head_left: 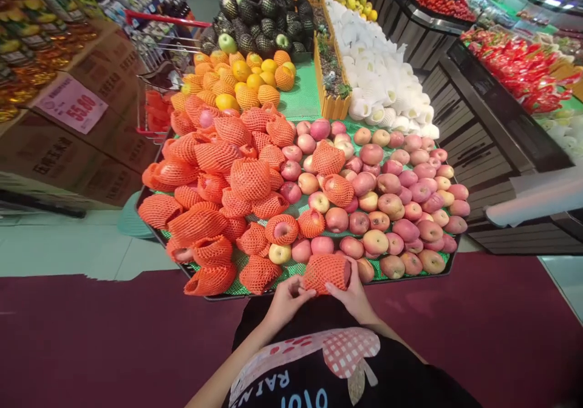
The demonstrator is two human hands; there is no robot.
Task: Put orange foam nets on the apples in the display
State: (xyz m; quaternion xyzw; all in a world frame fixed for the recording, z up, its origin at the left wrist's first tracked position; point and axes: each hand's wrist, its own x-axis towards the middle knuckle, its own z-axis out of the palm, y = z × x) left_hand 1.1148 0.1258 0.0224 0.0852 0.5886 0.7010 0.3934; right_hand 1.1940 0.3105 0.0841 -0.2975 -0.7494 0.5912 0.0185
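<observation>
Both my hands hold one orange foam net sleeve (325, 272) at the front edge of the fruit stand, with what looks like an apple inside it. My left hand (288, 299) pinches the sleeve's left end between thumb and fingers. Around its right end, my right hand (353, 292) is closed, thumb on the near side. Just beyond lie bare pink and yellow apples (375, 241) on green matting. To the left are netted apples (250, 179) piled in orange foam sleeves, some with open ends facing me.
Behind the apples sit oranges (255, 82) and dark netted fruit (266, 16). A wooden planter (336, 101) divides them from white-wrapped fruit (373, 62). A shopping cart (161, 74) and stacked cartons (86, 135) stand left. Another display counter (496, 110) is on the right.
</observation>
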